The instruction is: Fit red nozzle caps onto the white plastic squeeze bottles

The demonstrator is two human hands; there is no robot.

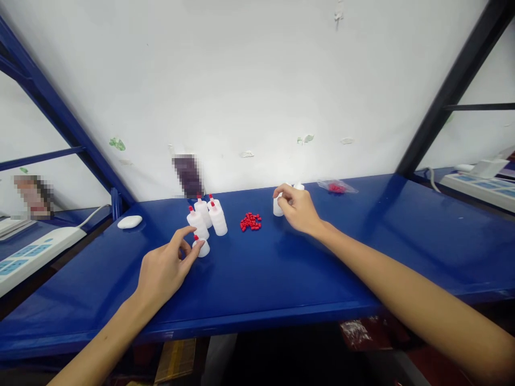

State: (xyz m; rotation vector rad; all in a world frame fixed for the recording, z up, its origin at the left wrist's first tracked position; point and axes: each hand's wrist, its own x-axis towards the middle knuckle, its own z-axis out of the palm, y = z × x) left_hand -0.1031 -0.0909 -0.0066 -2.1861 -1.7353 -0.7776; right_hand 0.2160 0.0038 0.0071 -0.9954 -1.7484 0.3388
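My left hand (167, 262) is closed with thumb and index finger around a small white squeeze bottle (202, 249) with a red tip cap, standing on the blue table. Just behind it is a cluster of several similar white bottles (218, 220), upright and red-capped. On the right, my right hand (296, 206) pinches another white bottle (277, 207) near its top, which the fingers hide. Part of one more white bottle (299, 186) shows behind that hand. Between the two hands lies a loose pile of small red caps (250, 222).
A clear bag (337, 186) with red pieces lies at the back right of the blue table (249, 284). A white oval case (130, 222) sits at the left. Power strips (36, 254) flank the table beyond the blue frame posts, and a white wall rises behind.
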